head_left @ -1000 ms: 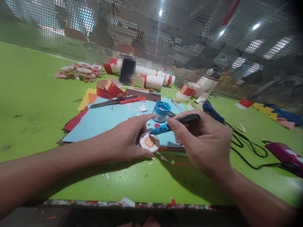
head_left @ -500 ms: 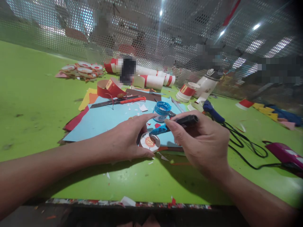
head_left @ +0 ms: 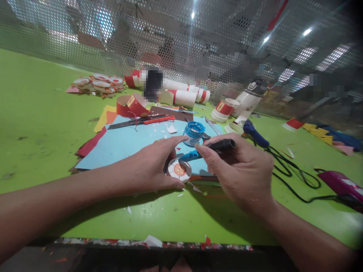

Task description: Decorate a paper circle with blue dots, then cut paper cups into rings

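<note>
A round white disc (head_left: 179, 170) with an orange emblem lies at the near edge of the light blue paper (head_left: 136, 139). My left hand (head_left: 150, 162) grips the disc's left side, thumb at the near edge. My right hand (head_left: 241, 166) is closed round a black pen-like tool (head_left: 222, 146) whose long tip is coated in blue; that tip touches or hovers just over the disc's upper rim. Just beyond both hands stands an open jar (head_left: 194, 133) smeared with blue.
Scissors (head_left: 159, 119) and a red paper ring (head_left: 132, 105) lie behind the paper. Stacked discs (head_left: 99, 84) sit back left, paper cups (head_left: 184, 97) at the mesh. Right are a white bottle (head_left: 249, 98), a blue-handled tool (head_left: 256, 134) with black cord and a magenta device (head_left: 342, 185).
My right hand and the pen-like tool have shifted very slightly left. The emblem on the disc now shows at a different angle, so the disc has turned. My left hand looks the same.
</note>
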Demonstrator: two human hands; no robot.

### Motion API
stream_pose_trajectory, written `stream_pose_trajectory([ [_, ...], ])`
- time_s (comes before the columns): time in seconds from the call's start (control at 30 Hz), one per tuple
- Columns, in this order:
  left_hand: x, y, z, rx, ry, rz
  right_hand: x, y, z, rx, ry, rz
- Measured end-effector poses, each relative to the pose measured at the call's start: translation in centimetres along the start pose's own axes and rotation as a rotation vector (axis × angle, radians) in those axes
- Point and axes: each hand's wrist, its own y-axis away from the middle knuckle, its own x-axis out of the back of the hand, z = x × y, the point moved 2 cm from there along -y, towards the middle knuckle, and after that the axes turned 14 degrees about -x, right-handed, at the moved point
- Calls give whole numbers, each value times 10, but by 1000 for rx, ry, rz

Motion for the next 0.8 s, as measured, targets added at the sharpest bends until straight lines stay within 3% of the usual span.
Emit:
stream_pose_trajectory([
  [0.4, 0, 2, -2, -19, 6, 0, 3, 1, -1, -33, -32, -2],
  [0.6, 1, 1, 1, -47, 14, -2, 12, 1, -11, -47, -125, 124],
  [0.8, 1, 2, 0, -3, 3, 0, 11, -2, -10, -89, -123, 70],
])
